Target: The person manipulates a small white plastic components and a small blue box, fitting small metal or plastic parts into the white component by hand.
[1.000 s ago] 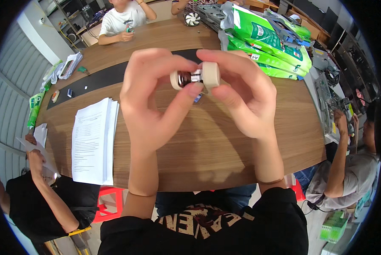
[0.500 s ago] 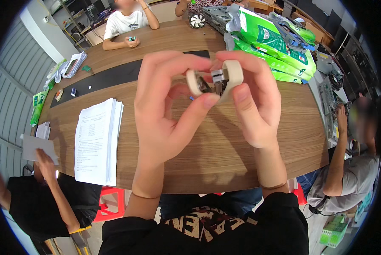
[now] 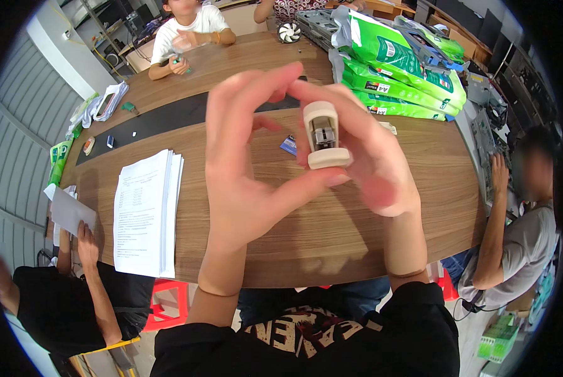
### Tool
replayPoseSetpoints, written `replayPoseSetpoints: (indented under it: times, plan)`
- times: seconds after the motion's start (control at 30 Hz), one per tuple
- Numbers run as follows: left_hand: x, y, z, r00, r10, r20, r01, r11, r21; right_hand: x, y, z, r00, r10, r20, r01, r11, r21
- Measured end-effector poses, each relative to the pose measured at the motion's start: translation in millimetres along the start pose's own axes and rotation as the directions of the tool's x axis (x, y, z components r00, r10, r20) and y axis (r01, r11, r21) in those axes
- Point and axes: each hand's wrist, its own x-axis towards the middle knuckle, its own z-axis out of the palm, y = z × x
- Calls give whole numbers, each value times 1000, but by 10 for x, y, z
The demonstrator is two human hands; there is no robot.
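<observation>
A small cream stapler, its metal staple mechanism showing between the two jaws, is held up over the table with its end facing me. My right hand is closed around its right side, the thumb bent and blurred. My left hand is curved on the other side with fingers and thumb wide apart. Its thumb tip lies just under the stapler's lower jaw, seemingly touching it, while its upper fingertips meet the right hand's fingers. On the table behind lies a small blue box, partly hidden by the hands.
A thick stack of printed sheets lies left on the wooden table. Green paper packages are piled back right. A small fan stands at the far edge. Other people sit left, right and across; the left one holds a sheet.
The stapler has turned upright in my right hand. My left fingers have come off it, leaving the thumb beneath. Across the table, a person's other hand has come down.
</observation>
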Motion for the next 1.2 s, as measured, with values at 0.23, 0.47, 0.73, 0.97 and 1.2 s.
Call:
replayPoseSetpoints:
  times: [0.23,0.47,0.73,0.97,1.2]
  plan:
    - [68,-46,6,992,114,48,-103,977,-188,9,61,-126,913,-406,46,396,852,-343]
    - [33,-103,78,946,309,-98,-321,933,-160,-6,-55,-17,892,-451,36,427,813,-396]
    - [44,-127,143,889,434,-147,-454,878,-151,45,38,-82,794,-596,124,584,689,-429]
    - [68,-78,-55,899,437,34,-433,897,-90,18,-90,-1,820,-563,100,545,717,-435]
    - [78,-81,-52,896,441,56,-436,897,-76,19,-47,-12,800,-584,136,576,687,-442]
